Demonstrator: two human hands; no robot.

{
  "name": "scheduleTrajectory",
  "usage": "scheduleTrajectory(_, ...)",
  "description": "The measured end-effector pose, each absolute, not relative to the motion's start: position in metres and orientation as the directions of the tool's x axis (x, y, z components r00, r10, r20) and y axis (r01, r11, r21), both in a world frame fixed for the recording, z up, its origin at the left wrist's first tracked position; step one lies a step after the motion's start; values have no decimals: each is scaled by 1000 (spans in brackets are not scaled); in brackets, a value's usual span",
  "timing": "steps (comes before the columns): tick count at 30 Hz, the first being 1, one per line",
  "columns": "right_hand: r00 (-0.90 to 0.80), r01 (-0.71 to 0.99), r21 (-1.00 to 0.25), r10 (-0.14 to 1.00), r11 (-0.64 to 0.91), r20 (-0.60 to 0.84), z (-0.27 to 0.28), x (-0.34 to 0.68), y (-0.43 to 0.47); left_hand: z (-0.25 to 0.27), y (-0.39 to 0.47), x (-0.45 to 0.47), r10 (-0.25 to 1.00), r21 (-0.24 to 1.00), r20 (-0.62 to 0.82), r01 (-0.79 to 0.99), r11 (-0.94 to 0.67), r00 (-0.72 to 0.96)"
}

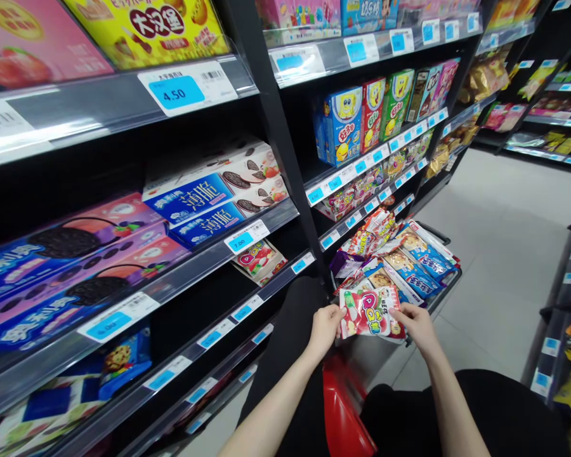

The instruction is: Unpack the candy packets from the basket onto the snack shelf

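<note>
Over the snack-filled basket (pixel 438 279) at one o'clock, left hand (pixel 324 329) and right hand (pixel 416 325) pinch a red-and-white candy bag (pixel 370 312), lifting it out; next, shelving needs a firm grip.

bright, even store light falls from overhead, though no lamp shows. it glares white along the clear price strip beside the 4.50 price tag (pixel 187 87) and on the pale floor (pixel 504 209) to the right of it. below that tag the shelf recesses sink into deep black shadow. the wide lens bends the shelves near the tag and stretches the boxes at the left edge, which look soft and smeared. the snack packet (pixel 370 312) well below and right of the tag is sharp.
</note>
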State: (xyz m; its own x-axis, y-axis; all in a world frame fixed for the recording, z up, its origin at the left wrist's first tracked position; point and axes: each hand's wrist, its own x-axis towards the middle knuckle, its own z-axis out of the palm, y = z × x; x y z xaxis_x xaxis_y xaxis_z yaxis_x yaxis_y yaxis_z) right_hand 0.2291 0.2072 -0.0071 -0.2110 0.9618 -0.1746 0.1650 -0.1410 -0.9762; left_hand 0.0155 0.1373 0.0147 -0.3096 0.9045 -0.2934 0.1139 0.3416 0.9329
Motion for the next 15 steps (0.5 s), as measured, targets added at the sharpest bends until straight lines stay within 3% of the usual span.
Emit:
scheduleTrajectory(3, -261, -56, -957, 930, -283, -260, -8, 226, 204, 11, 137, 16, 917, 929, -289, 150, 337, -274)
scheduleTrajectory(5, -325, -198, -876, 873, -439, -364, -8, 223, 199, 6, 136, 15, 929, 930, -311, 137, 341, -202)
scheduleTrajectory(9, -538, -180, -717, 678, -673, -501, -9, 217, 192, -5, 136, 14, 927, 914, -348, 171, 369, -138)
scheduleTrajectory(11, -543, -160, -719, 669, -676, -508, -11, 215, 189, -9, 136, 14, 923, 901, -348, 216, 377, -162)
scheduleTrajectory(15, -348, -188, -783, 786, -592, -511, -19, 213, 191, -7, 131, 17, 924, 899, -334, 231, 372, -185)
